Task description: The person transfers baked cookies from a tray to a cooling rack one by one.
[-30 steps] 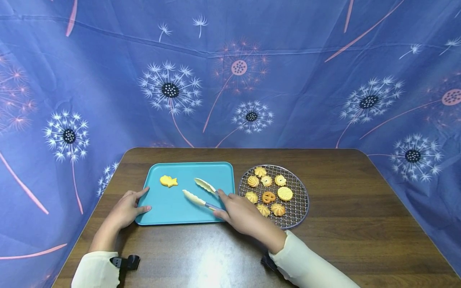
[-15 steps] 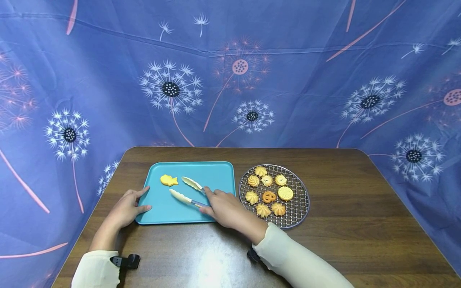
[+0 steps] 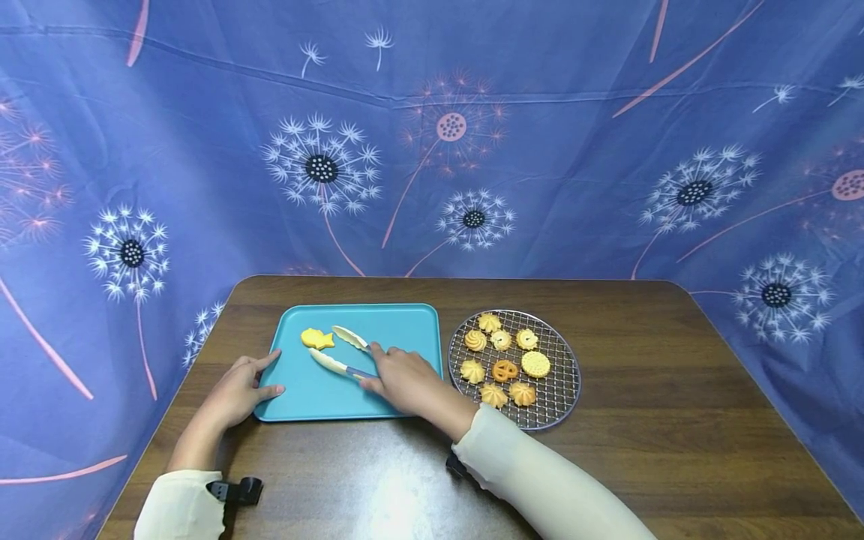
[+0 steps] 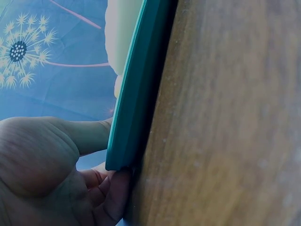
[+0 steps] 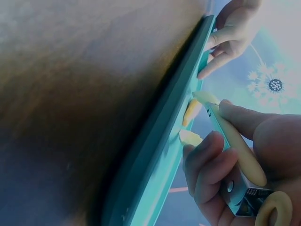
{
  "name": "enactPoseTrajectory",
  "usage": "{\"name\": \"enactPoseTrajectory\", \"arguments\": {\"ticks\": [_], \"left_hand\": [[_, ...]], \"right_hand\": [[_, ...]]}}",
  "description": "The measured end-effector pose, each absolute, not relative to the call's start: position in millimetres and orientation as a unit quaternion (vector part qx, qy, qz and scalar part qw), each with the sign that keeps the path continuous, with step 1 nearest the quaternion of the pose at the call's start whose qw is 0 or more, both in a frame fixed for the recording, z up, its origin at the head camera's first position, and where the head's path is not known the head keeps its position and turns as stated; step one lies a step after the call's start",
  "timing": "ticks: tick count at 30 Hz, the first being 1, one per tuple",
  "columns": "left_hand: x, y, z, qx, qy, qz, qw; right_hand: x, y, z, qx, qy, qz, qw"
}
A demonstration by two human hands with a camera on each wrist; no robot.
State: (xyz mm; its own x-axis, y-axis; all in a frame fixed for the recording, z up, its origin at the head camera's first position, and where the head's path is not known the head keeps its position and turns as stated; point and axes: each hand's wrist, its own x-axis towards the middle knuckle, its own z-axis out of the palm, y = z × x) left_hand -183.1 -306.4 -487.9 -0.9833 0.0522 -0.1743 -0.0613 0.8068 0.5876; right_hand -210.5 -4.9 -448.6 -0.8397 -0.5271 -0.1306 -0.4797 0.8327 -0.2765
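Note:
A turquoise tray [image 3: 317, 397] lies on the table with a yellow fish-shaped cookie [image 3: 313, 339] at its upper left. My left hand [image 3: 232, 390] holds the tray's left edge, its thumb over the near corner; the left wrist view shows curled fingers against the tray [image 4: 124, 113] edge. My right hand [image 3: 408, 379] grips tongs [image 3: 328, 362] with cream tips and grey-blue arms. The tongs' spread tips reach around the fish cookie's tail end, one above and one below. In the right wrist view, the cookie [image 5: 191, 112] shows between the tips of the tongs [image 5: 242, 157].
Right of the tray stands a round wire rack [image 3: 560, 386] bearing several cookies, among them a pretzel-shaped one [image 3: 504, 370] and a round dotted one [image 3: 535, 364]. The brown wooden table [image 3: 648, 420] extends to the right. A blue dandelion-print cloth [image 3: 560, 187] hangs behind.
My right hand has carried the tongs leftward over the tray, bringing their tips up to the fish cookie. My left hand and the tray have stayed in place.

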Motion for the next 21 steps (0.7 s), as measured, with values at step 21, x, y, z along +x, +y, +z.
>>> {"name": "enactPoseTrajectory", "arguments": {"ticks": [21], "left_hand": [[-184.7, -306.8, -488.7, 0.001, 0.947, 0.307, 0.094]], "right_hand": [[-210.9, -10.1, -447.1, -0.263, 0.954, -0.115, 0.084]]}}
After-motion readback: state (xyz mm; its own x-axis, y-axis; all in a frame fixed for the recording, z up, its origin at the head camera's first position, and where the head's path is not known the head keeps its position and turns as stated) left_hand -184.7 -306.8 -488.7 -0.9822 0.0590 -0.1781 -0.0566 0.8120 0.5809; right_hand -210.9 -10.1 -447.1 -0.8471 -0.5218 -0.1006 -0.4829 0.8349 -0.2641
